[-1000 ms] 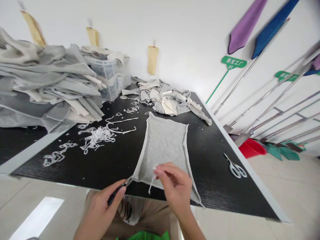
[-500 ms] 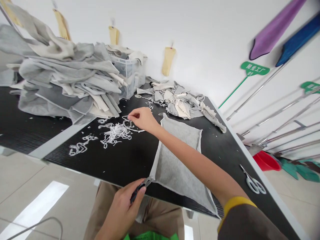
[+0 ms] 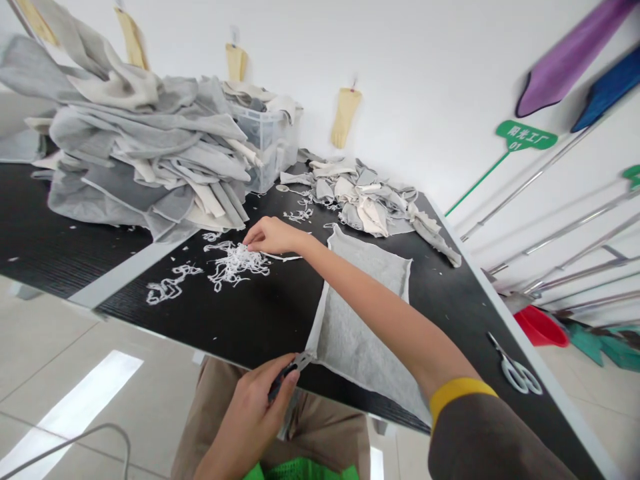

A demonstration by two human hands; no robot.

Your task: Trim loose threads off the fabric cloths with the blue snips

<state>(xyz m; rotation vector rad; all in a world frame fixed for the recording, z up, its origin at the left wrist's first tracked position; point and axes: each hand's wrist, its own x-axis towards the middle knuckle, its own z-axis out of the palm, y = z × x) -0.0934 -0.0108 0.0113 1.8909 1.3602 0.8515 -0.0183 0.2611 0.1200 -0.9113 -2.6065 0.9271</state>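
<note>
Head view: on a black worktop (image 3: 260, 320), the right hand (image 3: 270, 235) reaches across, fingers pinched together at a heap of white thread trimmings (image 3: 236, 262). At the near edge, the left hand (image 3: 255, 413) grips small thread snips (image 3: 289, 372) touching the corner of a grey cloth panel (image 3: 357, 313).

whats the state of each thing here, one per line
left hand: shut on snips
right hand: pinching at thread pile
grey cloth: flat, near edge overhanging table
scissors: lying untouched
bin: open, cloth draped over
</note>
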